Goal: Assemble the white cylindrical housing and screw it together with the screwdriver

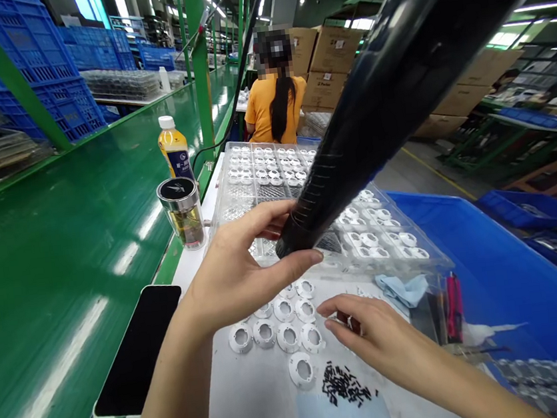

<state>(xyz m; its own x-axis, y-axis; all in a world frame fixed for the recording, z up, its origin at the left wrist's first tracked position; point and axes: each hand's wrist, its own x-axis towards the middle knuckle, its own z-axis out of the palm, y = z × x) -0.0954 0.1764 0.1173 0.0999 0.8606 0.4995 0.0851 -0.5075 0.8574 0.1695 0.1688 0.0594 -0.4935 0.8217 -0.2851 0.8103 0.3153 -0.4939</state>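
Observation:
My left hand point(245, 266) grips the lower end of a long black power tool point(378, 110) that hangs down from the upper right over the white work surface point(260, 399). My right hand point(368, 336) hovers palm down, fingers apart, just right of several white round plastic parts point(282, 326) laid out flat. A small heap of black pins point(345, 384) lies in front of that hand. Behind the tool tip sits a clear compartment tray point(274, 169) holding several more white parts.
A black phone point(141, 349) lies left of the work surface beside the green conveyor point(61, 240). A glass tea flask point(183, 213) and a yellow bottle point(173, 147) stand at the back left. A blue bin point(501, 264) is on the right. A person in an orange shirt point(274, 105) sits ahead.

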